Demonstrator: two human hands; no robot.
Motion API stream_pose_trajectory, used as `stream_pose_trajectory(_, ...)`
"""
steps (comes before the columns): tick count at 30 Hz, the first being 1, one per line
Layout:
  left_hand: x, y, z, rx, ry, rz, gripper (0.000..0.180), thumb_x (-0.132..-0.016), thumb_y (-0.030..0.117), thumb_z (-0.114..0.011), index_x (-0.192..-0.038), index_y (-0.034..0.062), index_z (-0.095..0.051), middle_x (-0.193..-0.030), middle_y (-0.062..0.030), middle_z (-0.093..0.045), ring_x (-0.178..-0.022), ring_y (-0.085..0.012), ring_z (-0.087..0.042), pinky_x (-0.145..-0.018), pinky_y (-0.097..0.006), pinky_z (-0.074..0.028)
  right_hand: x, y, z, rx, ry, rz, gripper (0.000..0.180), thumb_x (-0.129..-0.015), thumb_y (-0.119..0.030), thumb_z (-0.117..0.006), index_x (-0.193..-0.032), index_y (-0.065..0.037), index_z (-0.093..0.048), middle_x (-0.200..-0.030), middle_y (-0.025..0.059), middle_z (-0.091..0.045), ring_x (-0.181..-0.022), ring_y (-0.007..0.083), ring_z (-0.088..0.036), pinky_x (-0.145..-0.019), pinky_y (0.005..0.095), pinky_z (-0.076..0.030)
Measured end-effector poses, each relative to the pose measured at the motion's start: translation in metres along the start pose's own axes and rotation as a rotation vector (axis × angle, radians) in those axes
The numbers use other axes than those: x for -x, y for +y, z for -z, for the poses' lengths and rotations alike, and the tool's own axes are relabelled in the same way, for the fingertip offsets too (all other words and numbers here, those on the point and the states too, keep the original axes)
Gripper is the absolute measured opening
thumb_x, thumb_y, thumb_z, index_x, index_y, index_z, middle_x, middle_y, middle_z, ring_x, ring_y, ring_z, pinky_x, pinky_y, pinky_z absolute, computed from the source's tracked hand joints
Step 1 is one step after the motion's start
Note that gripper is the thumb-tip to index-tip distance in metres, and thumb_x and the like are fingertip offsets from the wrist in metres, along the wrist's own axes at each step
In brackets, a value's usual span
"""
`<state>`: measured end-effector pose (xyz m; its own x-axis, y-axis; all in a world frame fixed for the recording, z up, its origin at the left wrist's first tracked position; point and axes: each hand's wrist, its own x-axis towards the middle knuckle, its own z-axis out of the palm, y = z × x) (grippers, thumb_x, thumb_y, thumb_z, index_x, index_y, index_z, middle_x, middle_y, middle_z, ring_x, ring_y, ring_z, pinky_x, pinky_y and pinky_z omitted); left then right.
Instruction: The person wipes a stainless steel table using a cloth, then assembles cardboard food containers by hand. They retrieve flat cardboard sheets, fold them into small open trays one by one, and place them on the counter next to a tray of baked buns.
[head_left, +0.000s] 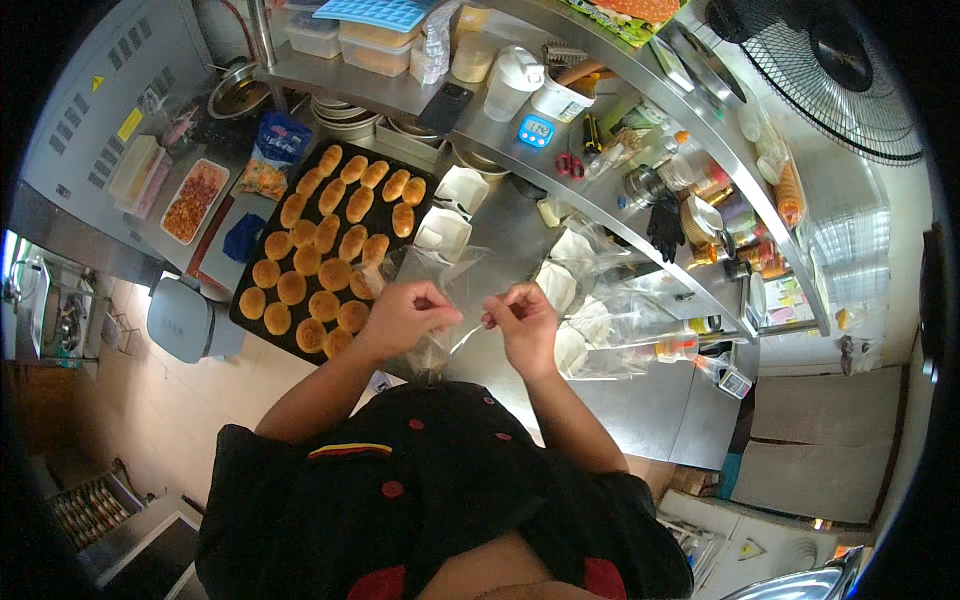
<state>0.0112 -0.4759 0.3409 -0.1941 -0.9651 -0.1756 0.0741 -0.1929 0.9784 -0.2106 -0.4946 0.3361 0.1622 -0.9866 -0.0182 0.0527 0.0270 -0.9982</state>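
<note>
My left hand point(412, 315) is closed, its fingers pinching a clear plastic bag point(430, 352) that hangs in front of my body. Just to the right, my right hand point(524, 325) pinches with thumb and forefinger; a thin pale strip runs from near its fingertips toward the bag, and I cannot make out what it is. A gap lies between the two hands. Left of them sits a black baking tray point(238, 312) with rows of browned buns point(323, 305), some round and some oblong. My left hand and the bag overlap the tray's right side.
White square containers point(443, 230) stand beyond my hands. More, under clear plastic point(590, 320), line the counter's right side. A metal shelf point(500, 130) above carries tubs, a jug point(514, 80), a blue timer point(536, 130) and red scissors point(569, 166). A grey bin point(182, 318) stands left, below the counter.
</note>
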Motion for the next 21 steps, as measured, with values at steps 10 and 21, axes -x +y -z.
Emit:
stream_pose_trajectory(10, -0.006, -0.009, 0.004, -1.245, -0.252, -0.343, 0.049, -0.084, 0.001, -0.062, -0.132, 0.0012, -0.054, -0.152, -0.0116, -0.052, -0.121, -0.0330, -0.063, -0.098, -0.042, -0.052, -0.015, -0.014, 0.002, 0.019, -0.447, -0.883, 0.046, -0.104, -0.023, -0.050, -0.150, -0.014, -0.049, -0.077, 0.0145, -0.070, -0.069, 0.0293, -0.070, -0.062, 0.0456, -0.056)
stream_pose_trajectory(21, -0.002, 0.030, -0.079, -0.886, -0.254, -0.597, 0.084, -0.081, -0.006, -0.056, -0.160, 0.0038, -0.026, -0.169, -0.0037, -0.025, -0.121, -0.0305, -0.063, -0.090, -0.042, -0.056, -0.080, 0.079, -0.028, -0.716, 0.036, -0.541, 0.052, -0.098, -0.025, -0.061, -0.144, -0.010, -0.041, -0.140, 0.0199, -0.056, -0.125, 0.0370, -0.056, -0.109, 0.0483, -0.045)
